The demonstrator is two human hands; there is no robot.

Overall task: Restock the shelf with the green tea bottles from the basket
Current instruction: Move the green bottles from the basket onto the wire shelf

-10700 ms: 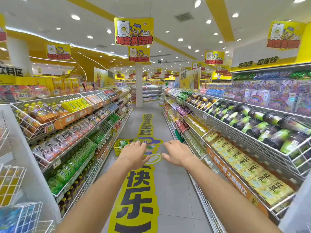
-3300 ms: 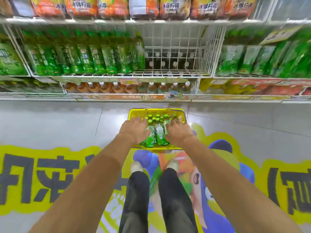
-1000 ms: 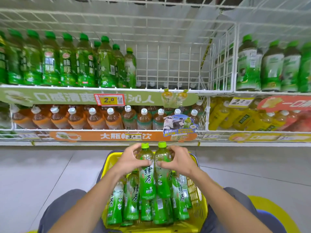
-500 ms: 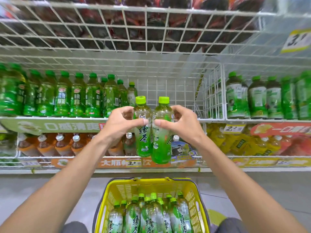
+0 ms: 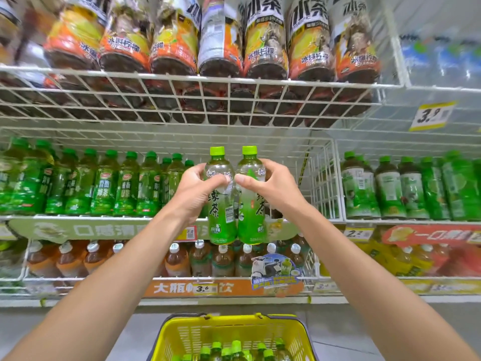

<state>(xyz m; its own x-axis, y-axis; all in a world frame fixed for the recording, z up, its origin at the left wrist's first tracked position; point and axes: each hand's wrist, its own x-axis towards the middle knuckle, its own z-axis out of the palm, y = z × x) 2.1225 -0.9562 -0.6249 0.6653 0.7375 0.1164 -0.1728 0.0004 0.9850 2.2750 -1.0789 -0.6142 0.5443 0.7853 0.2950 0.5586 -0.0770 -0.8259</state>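
My left hand (image 5: 196, 196) curls its fingers (image 5: 220, 180) round one green tea bottle (image 5: 221, 217), my right hand (image 5: 272, 190) round its twin (image 5: 251, 220); both upright, touching, before the shelf (image 5: 322, 182) gap, basket (image 5: 179, 334) below it

since 1.0 s ago | left hand (image 5: 192, 196) and right hand (image 5: 273, 191) lift, each gripping one bottle | left bottle (image 5: 221, 217), right bottle (image 5: 251, 225) go from just above basket (image 5: 182, 334) up to front edge of middle shelf (image 5: 78, 229), before its bare right end | view tilts up, basket drops to bottom edge
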